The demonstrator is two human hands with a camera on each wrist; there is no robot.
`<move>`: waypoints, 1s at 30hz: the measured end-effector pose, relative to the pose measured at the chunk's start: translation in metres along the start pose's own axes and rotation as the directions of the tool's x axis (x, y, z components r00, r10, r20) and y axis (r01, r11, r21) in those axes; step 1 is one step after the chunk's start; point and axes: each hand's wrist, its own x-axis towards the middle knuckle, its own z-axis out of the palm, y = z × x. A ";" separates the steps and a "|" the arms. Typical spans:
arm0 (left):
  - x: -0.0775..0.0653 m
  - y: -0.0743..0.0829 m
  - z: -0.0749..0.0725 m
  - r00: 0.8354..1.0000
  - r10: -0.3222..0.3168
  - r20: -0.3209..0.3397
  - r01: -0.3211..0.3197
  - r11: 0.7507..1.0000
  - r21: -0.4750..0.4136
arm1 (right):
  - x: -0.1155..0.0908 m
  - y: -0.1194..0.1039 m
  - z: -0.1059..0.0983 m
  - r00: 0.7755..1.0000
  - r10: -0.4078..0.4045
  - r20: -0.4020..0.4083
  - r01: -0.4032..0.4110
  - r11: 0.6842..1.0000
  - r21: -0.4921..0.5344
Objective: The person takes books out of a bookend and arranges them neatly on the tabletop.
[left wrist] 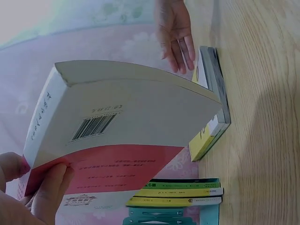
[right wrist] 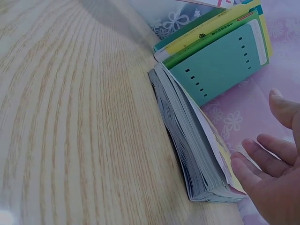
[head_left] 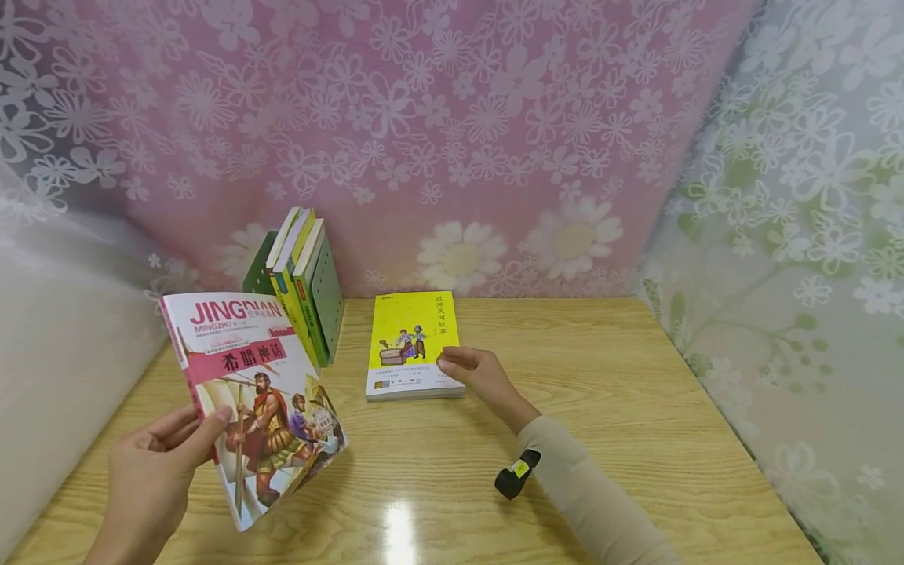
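Note:
My left hand [head_left: 185, 439] grips a paperback with a pink and white cover and a warrior picture [head_left: 257, 400] by its lower left corner, thumb on the front, tilted above the wooden table [head_left: 565, 439]. The left wrist view shows its back cover with a barcode [left wrist: 126, 136] and my fingers [left wrist: 47, 192] under it. A yellow paperback [head_left: 413, 337] lies flat in the middle. My right hand [head_left: 466, 367] rests relaxed fingers on its near right corner. In the right wrist view the fingers [right wrist: 262, 164] lie over the cover beside the page edges [right wrist: 192, 145].
A green perforated bookend [head_left: 328, 294] at the back left props up three upright books [head_left: 300, 267], close to the yellow book's left side. Floral curtains hang behind and to the right [head_left: 791, 235]. A pale wall [head_left: 63, 337] borders the table's left.

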 end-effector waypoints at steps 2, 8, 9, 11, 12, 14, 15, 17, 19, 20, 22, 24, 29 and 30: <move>-0.003 0.001 0.001 1.000 0.008 -0.003 -0.008 1.000 -0.013 | -0.001 0.001 0.000 1.000 0.003 0.004 -0.003 1.000 0.010; -0.009 0.002 0.003 1.000 0.020 0.009 -0.020 0.999 -0.038 | -0.002 0.001 -0.001 1.000 0.007 0.007 -0.007 1.000 0.022; -0.010 0.002 0.003 1.000 0.018 0.010 -0.017 0.999 -0.036 | -0.002 0.000 -0.001 1.000 0.007 0.009 -0.007 1.000 0.020; -0.012 0.003 0.004 1.000 0.012 0.006 -0.012 1.000 -0.025 | -0.003 0.000 -0.002 1.000 0.012 0.013 -0.012 1.000 0.022; -0.012 0.003 0.005 1.000 0.011 0.006 -0.011 1.000 -0.024 | -0.003 0.000 -0.002 1.000 0.010 0.018 -0.011 1.000 0.022; -0.013 0.004 0.005 1.000 0.010 0.006 -0.010 1.000 -0.026 | -0.003 -0.001 -0.003 0.999 0.006 0.033 -0.007 1.000 0.026; -0.014 0.005 0.006 1.000 0.004 0.005 -0.004 1.000 -0.022 | -0.004 -0.001 -0.003 0.999 0.003 0.041 -0.004 1.000 0.030; -0.016 0.005 0.006 1.000 -0.012 0.002 0.012 1.000 -0.023 | -0.004 -0.001 -0.003 0.998 0.004 0.056 -0.006 0.999 0.041; -0.018 0.004 0.008 0.999 -0.032 0.003 0.032 0.999 -0.018 | -0.004 -0.001 -0.003 0.998 0.003 0.063 -0.006 0.999 0.052; -0.019 0.004 0.009 0.999 -0.032 0.008 0.032 0.999 -0.022 | -0.005 -0.002 -0.003 0.998 0.005 0.062 -0.008 0.998 0.059; -0.019 0.003 0.012 0.999 -0.020 0.026 0.021 0.999 -0.034 | -0.005 -0.002 -0.003 0.999 0.008 0.053 -0.012 0.997 0.072; -0.019 0.002 0.016 0.999 0.015 0.051 -0.012 0.999 -0.052 | -0.005 -0.002 -0.003 0.999 0.006 0.048 -0.010 0.997 0.080; -0.019 -0.001 0.025 0.989 0.104 0.108 -0.098 0.993 -0.061 | -0.006 -0.003 -0.003 0.998 0.000 0.069 -0.006 0.997 0.083; -0.019 -0.001 0.027 0.986 0.115 0.120 -0.109 0.992 -0.056 | -0.006 -0.003 -0.003 0.997 -0.002 0.078 -0.005 0.996 0.084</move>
